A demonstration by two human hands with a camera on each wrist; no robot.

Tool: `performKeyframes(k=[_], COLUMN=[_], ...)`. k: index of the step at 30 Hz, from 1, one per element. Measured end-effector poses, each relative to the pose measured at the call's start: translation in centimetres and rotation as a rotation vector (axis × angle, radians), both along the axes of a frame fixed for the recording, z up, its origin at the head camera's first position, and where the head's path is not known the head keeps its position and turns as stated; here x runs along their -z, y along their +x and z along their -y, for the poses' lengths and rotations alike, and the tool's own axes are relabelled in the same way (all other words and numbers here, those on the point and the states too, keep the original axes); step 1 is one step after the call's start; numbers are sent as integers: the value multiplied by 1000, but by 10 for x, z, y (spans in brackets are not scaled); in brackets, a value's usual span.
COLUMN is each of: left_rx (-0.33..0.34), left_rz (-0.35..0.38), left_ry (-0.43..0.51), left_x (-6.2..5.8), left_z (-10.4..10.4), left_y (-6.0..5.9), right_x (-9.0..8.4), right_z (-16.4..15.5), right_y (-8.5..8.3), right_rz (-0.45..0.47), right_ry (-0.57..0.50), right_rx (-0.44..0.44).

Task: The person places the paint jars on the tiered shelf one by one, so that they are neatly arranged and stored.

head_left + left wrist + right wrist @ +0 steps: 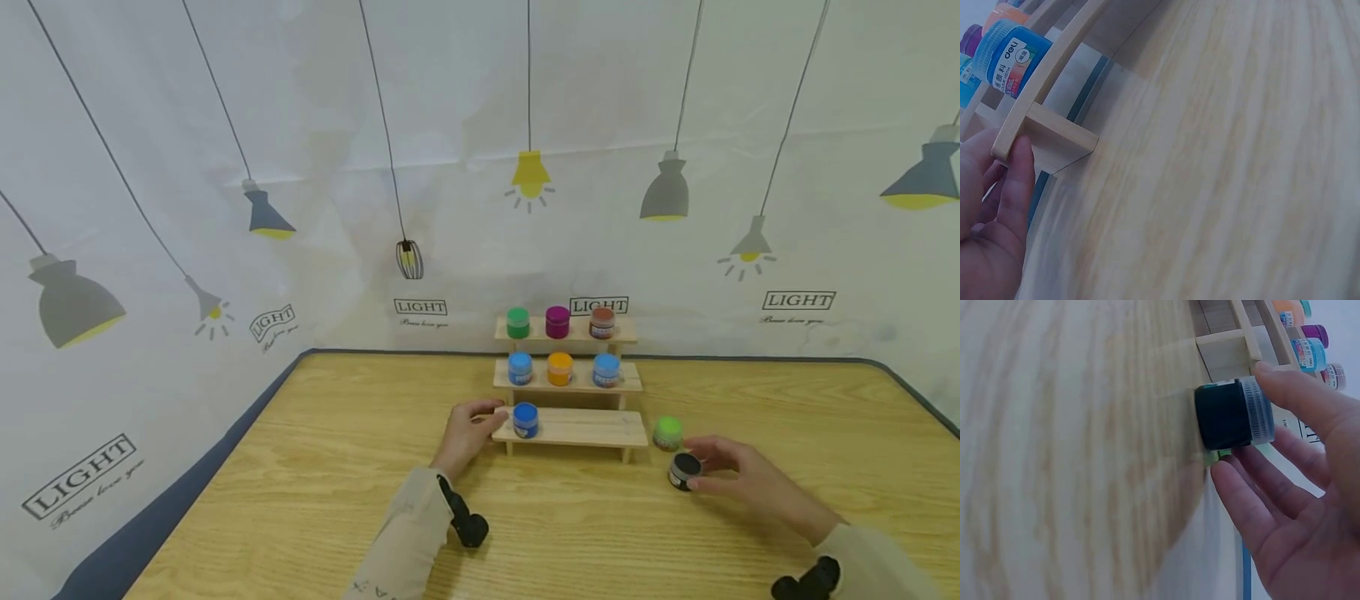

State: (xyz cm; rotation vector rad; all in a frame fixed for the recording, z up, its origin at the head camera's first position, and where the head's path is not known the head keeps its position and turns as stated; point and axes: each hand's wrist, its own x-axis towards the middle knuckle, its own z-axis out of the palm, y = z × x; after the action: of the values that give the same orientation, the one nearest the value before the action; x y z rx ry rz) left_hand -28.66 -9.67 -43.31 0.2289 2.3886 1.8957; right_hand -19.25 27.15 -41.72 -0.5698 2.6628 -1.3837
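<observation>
Black jar (684, 471), on the worktop (315, 467) just right of the shelf rack's front right leg, with a green jar (667, 432) just behind it. The right hand (738, 477) closes its fingers (1291, 394) and thumb round the black jar, which appears to rest on the wood. The left hand (468, 433) steadies the rack (592, 429) at the left end of its lowest step, fingers (1016, 181) lying straight against the board, beside a dark blue jar (526, 419). The two upper steps carry three jars each; the lowest step is bare to the right of the blue jar. Judged step: grasping the black jar. The next move calls for a lift clearing the step's front edge.
</observation>
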Motion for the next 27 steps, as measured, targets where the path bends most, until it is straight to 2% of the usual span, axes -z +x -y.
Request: performKeyframes(k=[5, 12, 27], left_rx=[5, 1, 0], left_rz=[-1, -7, 6], left_ry=[6, 8, 7], left_x=[1, 2, 1], left_z=[0, 1, 0], left_y=[-1, -1, -1], right_x=[3, 4, 4], right_z=[3, 8, 10], right_y=[-1, -4, -4], right_rz=[-1, 11, 27], right_ry=[30, 79, 70], right_rx=[-18, 26, 21])
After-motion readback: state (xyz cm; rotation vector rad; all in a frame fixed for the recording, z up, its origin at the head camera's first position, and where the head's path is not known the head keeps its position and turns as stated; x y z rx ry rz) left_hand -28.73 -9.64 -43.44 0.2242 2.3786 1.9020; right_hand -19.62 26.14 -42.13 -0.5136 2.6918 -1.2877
